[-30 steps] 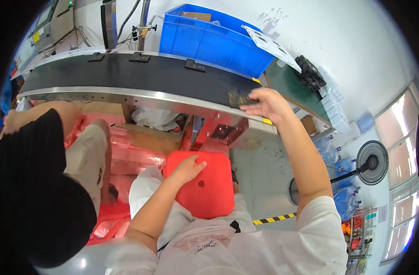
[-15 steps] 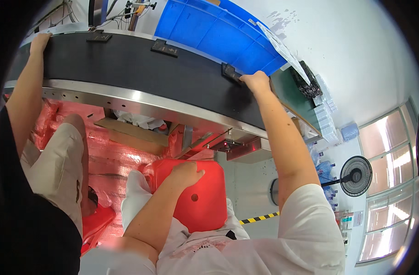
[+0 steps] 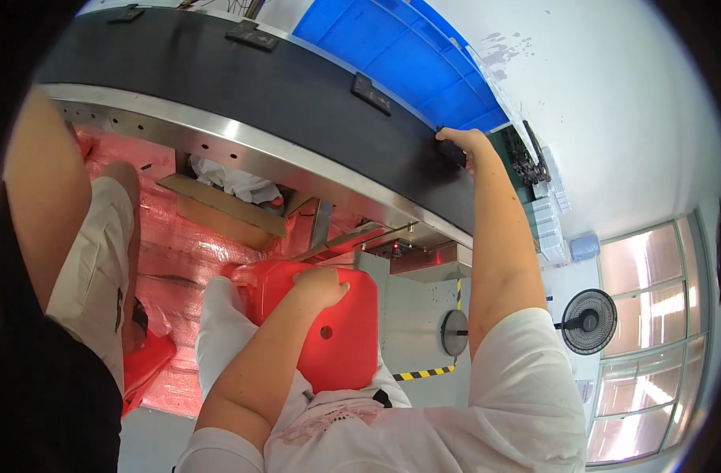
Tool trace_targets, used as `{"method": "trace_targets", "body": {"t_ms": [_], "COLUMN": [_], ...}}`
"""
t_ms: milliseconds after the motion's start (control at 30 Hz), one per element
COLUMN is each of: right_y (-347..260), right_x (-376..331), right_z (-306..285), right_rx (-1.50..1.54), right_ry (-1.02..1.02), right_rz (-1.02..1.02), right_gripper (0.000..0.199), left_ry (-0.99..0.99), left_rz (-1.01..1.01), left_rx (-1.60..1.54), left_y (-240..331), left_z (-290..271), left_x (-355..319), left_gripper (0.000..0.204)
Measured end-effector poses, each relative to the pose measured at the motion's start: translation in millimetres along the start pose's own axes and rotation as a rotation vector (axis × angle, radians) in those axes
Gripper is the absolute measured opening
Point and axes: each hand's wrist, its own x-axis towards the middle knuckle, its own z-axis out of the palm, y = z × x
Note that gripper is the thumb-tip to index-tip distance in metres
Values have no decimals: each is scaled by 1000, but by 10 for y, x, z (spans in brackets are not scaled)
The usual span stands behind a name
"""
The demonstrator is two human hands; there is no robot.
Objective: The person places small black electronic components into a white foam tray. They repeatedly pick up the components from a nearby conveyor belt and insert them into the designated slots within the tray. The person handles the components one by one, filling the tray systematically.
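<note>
At the right end of the black conveyor belt [image 3: 297,98], my right hand [image 3: 472,144] is closed on a flat black part [image 3: 452,153]. The part is tilted and half covered by my fingers. My left hand [image 3: 322,287] lies on the far edge of a red plastic stool [image 3: 348,335], fingers curled over it and mostly hidden. Similar black parts lie on the belt: one black part [image 3: 372,93] near the blue bin, a second black part [image 3: 251,35] further left, and a third black part [image 3: 126,14] at the far left.
Behind the belt stands a large blue bin [image 3: 384,51]. Stacked black pieces [image 3: 526,154] and white trays [image 3: 548,225] sit right of it. A co-worker's arm [image 3: 49,189] is at the left. Below the belt is an open cardboard box [image 3: 222,217]; a fan [image 3: 587,322] stands at the right.
My right hand has moved right with the black part toward the belt's end. The other parts appear shifted in view. The co-worker's hand has left the belt's far edge. My left hand stays on the stool.
</note>
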Motion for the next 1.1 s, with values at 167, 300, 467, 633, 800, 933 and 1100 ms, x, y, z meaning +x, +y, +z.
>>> {"method": "trace_targets", "body": {"t_ms": [167, 300, 467, 633, 800, 933, 1100], "right_y": [-289, -543, -794, -618, -846, -1071, -1297], "right_x": [-164, -262, -466, -297, -391, -541, -704], "right_z": [-83, -41, 113, 191, 74, 49, 117], "right_rx": [207, 152, -116, -25, 8, 132, 96], "right_ry": [-42, -87, -102, 16, -23, -12, -135], "right_rz": [-164, -283, -221, -109, -54, -129, -183], "right_gripper": [57, 59, 66, 66, 65, 66, 85], "left_ry": [25, -18, -15, 25, 36, 9, 56], "left_rz": [-7, 0, -23, -17, -8, -34, -16], "left_rx": [-14, 10, 29, 20, -21, -25, -72], "left_y": [-35, -102, -108, -124, -165, -163, -201], "left_z": [-34, -8, -57, -85, -103, -215, -282], "left_x": [-81, -19, -44, -79, -106, -223, -288], "left_gripper": [52, 51, 51, 48, 45, 44, 55]}}
